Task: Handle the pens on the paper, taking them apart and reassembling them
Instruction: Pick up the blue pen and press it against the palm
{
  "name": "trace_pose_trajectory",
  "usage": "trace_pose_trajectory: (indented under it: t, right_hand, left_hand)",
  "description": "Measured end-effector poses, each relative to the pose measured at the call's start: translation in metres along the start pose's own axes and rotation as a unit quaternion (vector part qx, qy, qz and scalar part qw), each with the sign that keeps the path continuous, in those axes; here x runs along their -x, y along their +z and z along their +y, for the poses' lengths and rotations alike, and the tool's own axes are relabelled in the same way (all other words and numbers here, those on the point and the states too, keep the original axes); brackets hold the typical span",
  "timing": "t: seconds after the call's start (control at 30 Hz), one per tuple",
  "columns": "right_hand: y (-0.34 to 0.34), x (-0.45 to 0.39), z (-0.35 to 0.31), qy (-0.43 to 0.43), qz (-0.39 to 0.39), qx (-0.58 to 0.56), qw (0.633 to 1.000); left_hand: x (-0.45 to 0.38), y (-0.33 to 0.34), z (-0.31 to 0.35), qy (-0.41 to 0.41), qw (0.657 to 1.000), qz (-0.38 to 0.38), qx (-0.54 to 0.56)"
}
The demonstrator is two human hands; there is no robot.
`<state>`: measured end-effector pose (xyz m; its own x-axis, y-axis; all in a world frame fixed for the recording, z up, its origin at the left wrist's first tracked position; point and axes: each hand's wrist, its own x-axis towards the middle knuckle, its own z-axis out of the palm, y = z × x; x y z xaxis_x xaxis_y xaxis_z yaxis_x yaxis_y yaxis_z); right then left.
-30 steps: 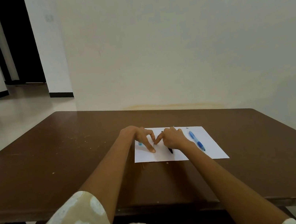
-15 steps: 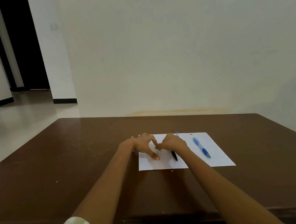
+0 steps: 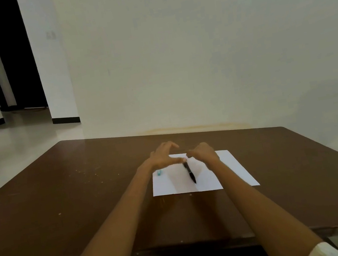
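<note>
A white paper (image 3: 231, 168) lies on the brown table (image 3: 86, 195). On its middle rests a black pen (image 3: 189, 172), tip pointing toward me. A small teal pen piece (image 3: 159, 172) sits at the sheet's left edge. My left hand (image 3: 162, 156) hovers over the far left of the paper, fingers spread in a curve, with the thumb stretched toward my right hand (image 3: 201, 152). The right fingers are pinched on a small pale pen part (image 3: 185, 159), blurred, just above the black pen's back end. No blue pen shows; my right forearm covers that side of the sheet.
The table's far edge meets a pale wall (image 3: 197, 58). On the left the floor (image 3: 11, 138) runs to a dark doorway (image 3: 14, 52). My patterned sleeves show at the bottom of the view.
Both hands have lifted and moved toward the paper's far edge. The black pen now lies uncovered. The left fingers have spread apart. The blue pen has gone behind my right forearm.
</note>
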<state>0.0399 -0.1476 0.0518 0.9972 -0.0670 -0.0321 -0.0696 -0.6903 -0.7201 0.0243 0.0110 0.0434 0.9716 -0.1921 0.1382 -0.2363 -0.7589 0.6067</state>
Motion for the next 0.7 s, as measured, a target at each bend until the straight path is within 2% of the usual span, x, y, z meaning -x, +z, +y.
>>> trace_pose_trajectory:
  t: [0.13, 0.23, 0.4, 0.6, 0.7]
  right_hand:
    - [-0.039, 0.001, 0.026, 0.014, 0.095, -0.1, 0.99]
    - [-0.058, -0.007, 0.048, 0.032, 0.137, -0.178, 0.974]
    - [-0.076, -0.026, 0.072, 0.026, 0.175, -0.243, 0.954]
    - [-0.081, -0.041, 0.095, -0.014, 0.188, -0.28, 0.941]
    - [-0.078, -0.045, 0.101, -0.021, 0.189, -0.291, 0.937]
  left_hand:
    - [-0.014, 0.026, 0.04, -0.028, 0.998, 0.054, 0.029]
    - [-0.03, 0.06, 0.063, -0.052, 0.995, 0.082, 0.028]
    - [-0.06, 0.105, 0.087, -0.115, 0.989, 0.074, -0.063]
    - [-0.084, 0.138, 0.105, -0.152, 0.978, 0.036, -0.137]
    - [-0.085, 0.143, 0.105, -0.154, 0.973, 0.054, -0.164]
